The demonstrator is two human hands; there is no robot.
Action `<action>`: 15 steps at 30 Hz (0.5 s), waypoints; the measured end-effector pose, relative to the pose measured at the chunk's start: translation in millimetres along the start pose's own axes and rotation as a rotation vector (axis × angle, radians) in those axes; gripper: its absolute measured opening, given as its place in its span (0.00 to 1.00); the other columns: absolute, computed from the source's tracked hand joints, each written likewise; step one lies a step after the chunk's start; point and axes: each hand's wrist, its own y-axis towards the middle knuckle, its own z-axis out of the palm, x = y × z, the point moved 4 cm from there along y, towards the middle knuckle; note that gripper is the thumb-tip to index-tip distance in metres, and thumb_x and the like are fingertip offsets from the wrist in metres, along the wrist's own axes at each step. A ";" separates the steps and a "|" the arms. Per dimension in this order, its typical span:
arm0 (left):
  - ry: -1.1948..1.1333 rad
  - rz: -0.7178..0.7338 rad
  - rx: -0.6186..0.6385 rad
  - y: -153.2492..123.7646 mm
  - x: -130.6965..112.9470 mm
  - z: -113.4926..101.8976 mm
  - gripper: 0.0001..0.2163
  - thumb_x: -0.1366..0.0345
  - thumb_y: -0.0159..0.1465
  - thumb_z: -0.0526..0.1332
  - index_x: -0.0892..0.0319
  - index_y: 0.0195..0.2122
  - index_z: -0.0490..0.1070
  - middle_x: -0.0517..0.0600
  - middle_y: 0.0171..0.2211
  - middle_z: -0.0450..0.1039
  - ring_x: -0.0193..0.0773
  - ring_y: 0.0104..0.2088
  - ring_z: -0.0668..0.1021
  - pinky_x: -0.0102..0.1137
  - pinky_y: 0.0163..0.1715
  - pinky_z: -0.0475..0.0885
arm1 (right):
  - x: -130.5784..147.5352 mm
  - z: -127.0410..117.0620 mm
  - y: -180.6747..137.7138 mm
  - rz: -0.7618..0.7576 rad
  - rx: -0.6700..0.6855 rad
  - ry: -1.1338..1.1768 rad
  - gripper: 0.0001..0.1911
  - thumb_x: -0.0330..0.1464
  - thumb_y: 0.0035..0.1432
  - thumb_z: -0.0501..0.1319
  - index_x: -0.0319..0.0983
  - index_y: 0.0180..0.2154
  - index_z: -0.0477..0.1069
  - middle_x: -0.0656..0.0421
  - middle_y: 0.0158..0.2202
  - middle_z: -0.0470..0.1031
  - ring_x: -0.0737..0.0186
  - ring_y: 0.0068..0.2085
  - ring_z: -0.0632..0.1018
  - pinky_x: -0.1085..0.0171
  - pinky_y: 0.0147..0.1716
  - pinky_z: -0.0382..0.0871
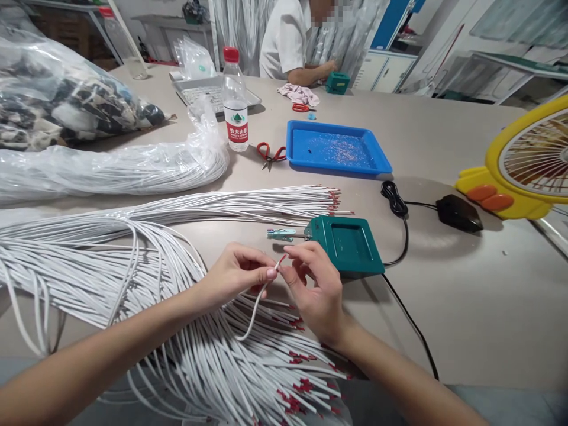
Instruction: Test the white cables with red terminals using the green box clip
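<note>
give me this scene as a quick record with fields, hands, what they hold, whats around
left hand: pinches a white wire near its red tip
right hand: fingers meet the same wire's tip
under hands: pile of white wires with red ends
just beyond: green box with black cord
further back: blue tray, red scissors, water bottle
right edge: yellow fan
far side: another person seated
</note>
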 end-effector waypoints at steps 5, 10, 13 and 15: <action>-0.024 0.001 0.032 -0.7 -1.2 0.9 0.12 0.59 0.55 0.66 0.66 0.29 0.77 0.48 0.21 0.69 0.30 0.19 0.72 0.23 0.19 0.66 | 0.3 0.1 0.2 -0.004 0.002 0.000 0.12 0.24 0.57 0.59 0.41 0.43 0.69 0.58 0.35 0.66 0.69 0.27 0.67 0.68 0.22 0.63; -0.061 -0.012 0.040 -0.1 -4.0 3.1 0.12 0.60 0.55 0.66 0.67 0.27 0.75 0.48 0.21 0.69 0.31 0.19 0.73 0.23 0.19 0.67 | 0.5 -0.3 0.9 -0.012 0.009 -0.021 0.10 0.25 0.57 0.59 0.41 0.42 0.71 0.57 0.35 0.68 0.67 0.28 0.68 0.66 0.24 0.65; -0.072 -0.037 0.036 0.1 -2.7 3.7 0.14 0.58 0.54 0.67 0.67 0.27 0.74 0.49 0.21 0.69 0.32 0.19 0.74 0.23 0.19 0.67 | -0.7 -1.0 -0.3 -0.014 -0.019 -0.032 0.10 0.25 0.56 0.60 0.41 0.40 0.72 0.57 0.34 0.69 0.65 0.30 0.70 0.66 0.25 0.67; -0.075 -0.049 0.038 0.2 -1.6 3.8 0.14 0.58 0.54 0.67 0.67 0.27 0.74 0.49 0.21 0.70 0.32 0.20 0.74 0.23 0.19 0.67 | -0.2 -1.3 -1.3 -0.029 -0.043 -0.037 0.10 0.24 0.56 0.60 0.41 0.40 0.72 0.57 0.34 0.69 0.65 0.30 0.71 0.66 0.25 0.67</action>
